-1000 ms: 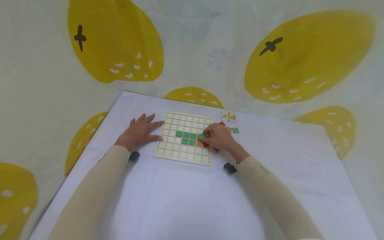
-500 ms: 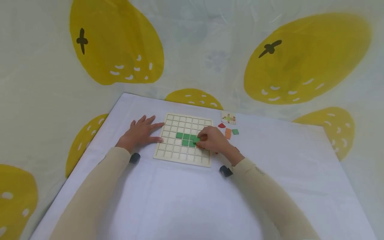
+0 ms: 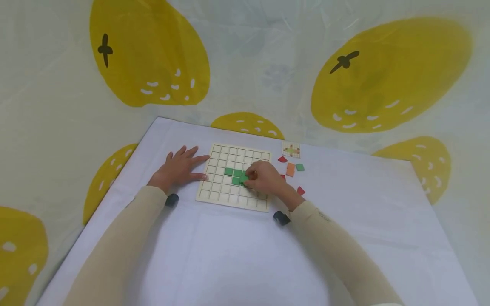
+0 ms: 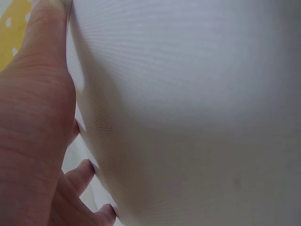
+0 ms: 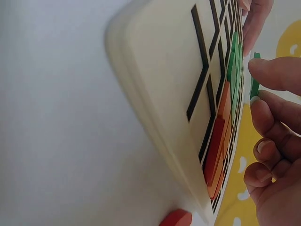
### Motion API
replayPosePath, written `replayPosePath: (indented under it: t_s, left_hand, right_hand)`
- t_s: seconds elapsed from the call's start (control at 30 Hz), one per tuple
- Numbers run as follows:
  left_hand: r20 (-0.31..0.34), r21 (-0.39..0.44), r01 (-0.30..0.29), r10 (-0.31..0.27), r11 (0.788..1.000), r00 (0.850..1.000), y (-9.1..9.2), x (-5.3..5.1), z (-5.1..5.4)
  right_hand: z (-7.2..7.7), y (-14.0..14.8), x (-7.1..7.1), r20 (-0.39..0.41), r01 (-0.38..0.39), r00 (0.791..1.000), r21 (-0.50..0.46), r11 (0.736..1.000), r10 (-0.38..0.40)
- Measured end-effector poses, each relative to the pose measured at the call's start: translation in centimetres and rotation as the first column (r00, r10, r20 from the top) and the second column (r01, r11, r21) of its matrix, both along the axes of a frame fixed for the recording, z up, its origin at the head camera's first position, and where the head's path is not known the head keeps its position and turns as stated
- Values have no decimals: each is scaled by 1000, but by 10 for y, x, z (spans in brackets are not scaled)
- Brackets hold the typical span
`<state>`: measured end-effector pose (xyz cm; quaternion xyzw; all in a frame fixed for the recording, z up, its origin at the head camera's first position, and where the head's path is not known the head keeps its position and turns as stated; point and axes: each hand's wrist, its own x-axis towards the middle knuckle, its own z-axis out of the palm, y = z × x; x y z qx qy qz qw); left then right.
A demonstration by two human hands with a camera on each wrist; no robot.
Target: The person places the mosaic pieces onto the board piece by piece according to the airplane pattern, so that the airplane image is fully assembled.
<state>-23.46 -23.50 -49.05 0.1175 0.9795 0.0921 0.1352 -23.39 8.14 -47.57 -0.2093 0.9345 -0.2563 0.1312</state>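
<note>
A pale wooden grid board [image 3: 220,193] lies on the white table, with several green square tiles [image 3: 228,171] set in its middle cells. In the right wrist view, orange tiles [image 5: 226,106] and red pieces [image 5: 214,146] also sit in the grid, right of the green ones. My left hand [image 3: 178,169] rests flat with fingers spread, thumb and index finger touching the board's left edge. Between thumb and fingertip, my right hand [image 3: 266,177] pinches a green square tile [image 5: 255,77] just above the placed green tiles. That hand hides part of the board's right side in the head view.
Right of the board lie a red quarter-round piece [image 3: 282,159], an orange tile [image 3: 290,170], a green tile [image 3: 300,167] and another red piece [image 3: 301,191]. A small pattern card [image 3: 291,149] lies at the table's back edge, before a lemon-print cloth [image 3: 245,76].
My right hand has moved left across the board with the green tile, from over the orange pieces to the green ones, uncovering loose pieces at the right. My left hand stays put.
</note>
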Motion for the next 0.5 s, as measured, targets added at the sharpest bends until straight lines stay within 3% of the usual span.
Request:
replayPosePath:
  t_s: [0.13, 0.3, 0.5]
  left_hand:
    - [2, 12, 12, -12, 1000, 1000, 0, -1, 0]
    - [-8, -1, 6, -6, 1000, 1000, -3, 0, 1]
    - [-3, 4, 2, -2, 1000, 1000, -2, 2, 1]
  right_hand:
    - [1, -6, 1, 5, -4, 1000, -7, 1000, 4]
    - [1, -15, 3, -44, -50, 998, -6, 999, 50]
    - [0, -23, 7, -14, -21, 1000, -8, 1000, 21]
